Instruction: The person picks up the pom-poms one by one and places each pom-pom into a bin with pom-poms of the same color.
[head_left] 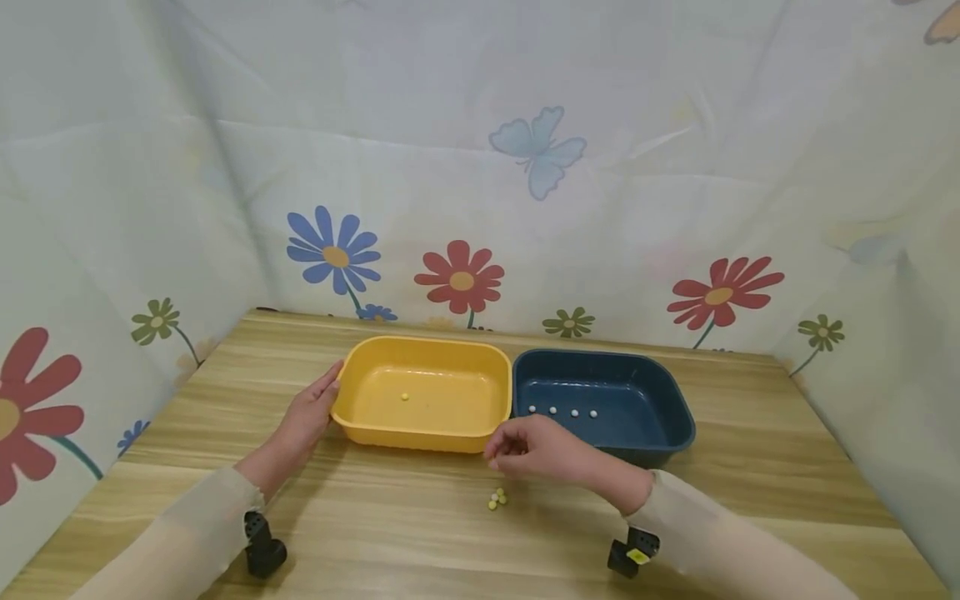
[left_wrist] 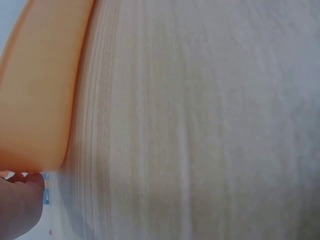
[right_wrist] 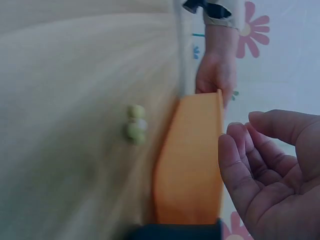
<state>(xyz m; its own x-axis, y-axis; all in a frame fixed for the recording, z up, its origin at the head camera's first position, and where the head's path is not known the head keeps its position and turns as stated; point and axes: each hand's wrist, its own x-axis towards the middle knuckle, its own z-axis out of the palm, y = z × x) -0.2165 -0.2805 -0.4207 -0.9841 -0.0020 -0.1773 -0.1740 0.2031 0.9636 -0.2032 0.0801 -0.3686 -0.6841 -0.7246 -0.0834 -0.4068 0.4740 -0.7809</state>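
My left hand [head_left: 311,410] holds the yellow plastic tub [head_left: 420,439] at its left end, fingers against the outer wall. One small yellow ball [head_left: 405,397] lies inside that tub. My right hand [head_left: 536,448] hovers by the tub's front right corner, in front of the dark blue tub [head_left: 652,446]. In the right wrist view its thumb and fingers [right_wrist: 234,155] are bent toward each other; whether a ball is between the tips cannot be made out. Several white balls [head_left: 574,413] sit in a row in the blue tub. A small cluster of balls [head_left: 492,504], mostly yellow, lies on the table below my right hand.
Both tubs stand side by side on a wood-grain table [head_left: 390,533]. A white cloth [head_left: 420,183] printed with flowers and a butterfly hangs behind and on both sides. Black wrist cameras [head_left: 262,546] are strapped at each sleeve.
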